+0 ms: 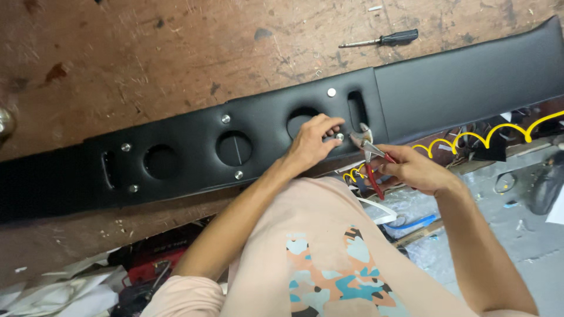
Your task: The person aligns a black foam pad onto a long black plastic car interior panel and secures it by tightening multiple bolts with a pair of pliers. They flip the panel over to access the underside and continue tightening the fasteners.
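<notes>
A long black vinyl-covered panel (458,82) lies across a worn wooden bench (147,53); it has round holes, slots and silver bolt heads. My left hand (311,142) rests on the panel beside a round hole, fingertips pinching a silver bolt (339,137) near the front edge. My right hand (411,170) grips red-handled pliers (370,158), whose metal jaws point at that same bolt from the right.
A black-handled screwdriver (382,40) lies on the bench beyond the panel. Yellow scalloped wire trim (470,138) runs under the panel's right end. Clutter, plastic sheet and red items lie on the floor below the bench edge.
</notes>
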